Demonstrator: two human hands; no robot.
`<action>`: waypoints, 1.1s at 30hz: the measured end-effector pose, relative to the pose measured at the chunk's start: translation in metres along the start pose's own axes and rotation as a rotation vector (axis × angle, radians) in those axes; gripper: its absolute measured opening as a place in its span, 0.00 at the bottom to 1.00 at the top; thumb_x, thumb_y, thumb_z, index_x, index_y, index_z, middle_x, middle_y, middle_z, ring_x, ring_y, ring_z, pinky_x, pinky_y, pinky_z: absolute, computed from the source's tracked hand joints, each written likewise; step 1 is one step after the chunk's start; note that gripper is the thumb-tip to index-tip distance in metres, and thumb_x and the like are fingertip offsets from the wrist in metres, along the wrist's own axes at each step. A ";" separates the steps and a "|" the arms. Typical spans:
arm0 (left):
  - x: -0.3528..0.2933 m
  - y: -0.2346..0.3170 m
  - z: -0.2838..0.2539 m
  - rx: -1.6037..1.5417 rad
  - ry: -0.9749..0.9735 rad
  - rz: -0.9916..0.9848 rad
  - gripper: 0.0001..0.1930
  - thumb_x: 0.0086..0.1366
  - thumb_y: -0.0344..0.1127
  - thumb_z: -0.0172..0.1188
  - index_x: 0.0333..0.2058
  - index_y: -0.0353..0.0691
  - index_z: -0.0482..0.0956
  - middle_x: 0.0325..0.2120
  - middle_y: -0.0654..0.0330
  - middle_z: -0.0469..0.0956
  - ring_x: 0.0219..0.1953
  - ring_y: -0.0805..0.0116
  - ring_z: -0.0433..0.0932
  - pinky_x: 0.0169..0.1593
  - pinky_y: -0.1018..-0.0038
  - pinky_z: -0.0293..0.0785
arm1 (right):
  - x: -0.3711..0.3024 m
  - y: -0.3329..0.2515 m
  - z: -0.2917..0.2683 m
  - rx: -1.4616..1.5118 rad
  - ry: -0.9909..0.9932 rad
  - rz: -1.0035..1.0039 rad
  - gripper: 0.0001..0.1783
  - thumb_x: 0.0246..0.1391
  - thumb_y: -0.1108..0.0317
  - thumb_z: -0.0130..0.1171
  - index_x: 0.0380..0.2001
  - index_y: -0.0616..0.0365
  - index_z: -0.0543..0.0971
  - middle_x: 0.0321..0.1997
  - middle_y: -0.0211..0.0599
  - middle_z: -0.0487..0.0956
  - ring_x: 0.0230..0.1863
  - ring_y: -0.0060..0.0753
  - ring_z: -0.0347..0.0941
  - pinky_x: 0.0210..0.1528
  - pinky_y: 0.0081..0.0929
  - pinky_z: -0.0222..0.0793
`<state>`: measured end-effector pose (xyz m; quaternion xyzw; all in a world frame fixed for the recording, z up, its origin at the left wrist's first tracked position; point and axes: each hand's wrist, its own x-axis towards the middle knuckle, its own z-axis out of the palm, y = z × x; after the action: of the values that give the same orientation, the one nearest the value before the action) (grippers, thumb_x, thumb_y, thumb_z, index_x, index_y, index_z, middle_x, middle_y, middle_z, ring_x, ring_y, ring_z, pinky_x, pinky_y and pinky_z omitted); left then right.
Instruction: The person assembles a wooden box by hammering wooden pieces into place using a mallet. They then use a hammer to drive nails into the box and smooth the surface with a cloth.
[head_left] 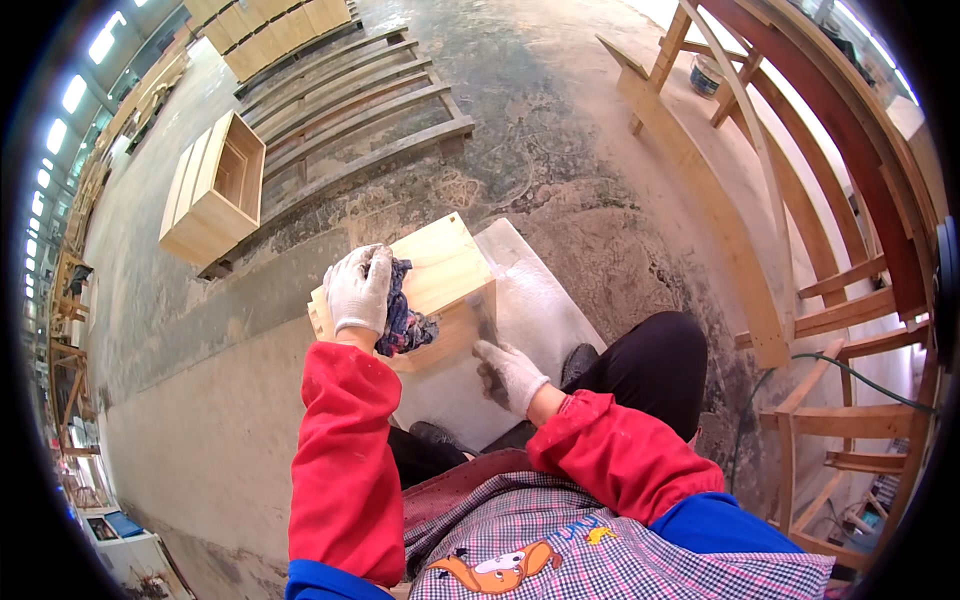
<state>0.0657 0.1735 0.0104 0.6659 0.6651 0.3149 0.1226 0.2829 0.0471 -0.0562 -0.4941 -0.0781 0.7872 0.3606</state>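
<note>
Pale wood makes up the box [440, 250], which rests on a low white counter [535, 285] just in front of the person; notches show along its left end. The left hand [358, 290], in a whitish glove, is closed on a bunched dark cloth [405, 325] with a mottled pattern, pressing it against the box at its near left part. The cloth spills past the fingers and down over the near side. The right hand [510, 376], in a matching glove smudged with dark grey at the fingers, is curled on a thin greyish tool [486, 322], blurred, that stands up against the near right side of the box; its exact shape cannot be told.

Red sleeves [350, 450] cover both forearms, with blue cloth above them, and a checked apron [640, 545] bearing a cartoon animal spreads over the lap. One dark shoe [579, 362] shows beside the right edge of the counter, close to the bent right knee [655, 350].

Beyond the counter, a slatted pallet [390, 170] lies on the stained concrete floor [200, 350]. Another box [200, 205] sits at its left end, open side facing right, and a wood stack [270, 38] stands farther back. To the right, a long plank [700, 195] leans near a wooden frame [860, 420], with a bucket [706, 76] behind and a green hose [870, 387] crossing the frame.
</note>
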 end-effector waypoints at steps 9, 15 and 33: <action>-0.008 -0.023 -0.005 -0.522 0.178 -0.079 0.15 0.66 0.46 0.60 0.36 0.39 0.83 0.36 0.56 0.83 0.39 0.61 0.80 0.45 0.67 0.73 | -0.040 -0.006 -0.001 -0.233 -0.089 -0.021 0.17 0.59 0.58 0.63 0.44 0.54 0.70 0.24 0.27 0.72 0.20 0.24 0.69 0.21 0.25 0.67; -0.022 -0.033 -0.077 -1.269 0.345 -0.384 0.13 0.69 0.45 0.59 0.37 0.40 0.79 0.27 0.62 0.79 0.25 0.73 0.76 0.29 0.75 0.75 | -0.094 -0.046 -0.014 -0.444 -0.087 -0.336 0.29 0.53 0.68 0.67 0.56 0.61 0.68 0.30 0.30 0.74 0.21 0.22 0.70 0.23 0.21 0.70; -0.127 -0.097 -0.032 -0.155 -0.210 -0.396 0.39 0.55 0.32 0.57 0.68 0.47 0.57 0.55 0.43 0.73 0.51 0.43 0.76 0.54 0.58 0.74 | -0.031 -0.150 0.044 -1.576 0.411 -1.100 0.20 0.55 0.58 0.59 0.50 0.51 0.74 0.36 0.55 0.82 0.41 0.62 0.78 0.42 0.52 0.73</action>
<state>-0.0205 0.0516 -0.0536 0.5403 0.7402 0.2639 0.3009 0.3274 0.1469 0.0603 -0.6153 -0.7359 0.1307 0.2506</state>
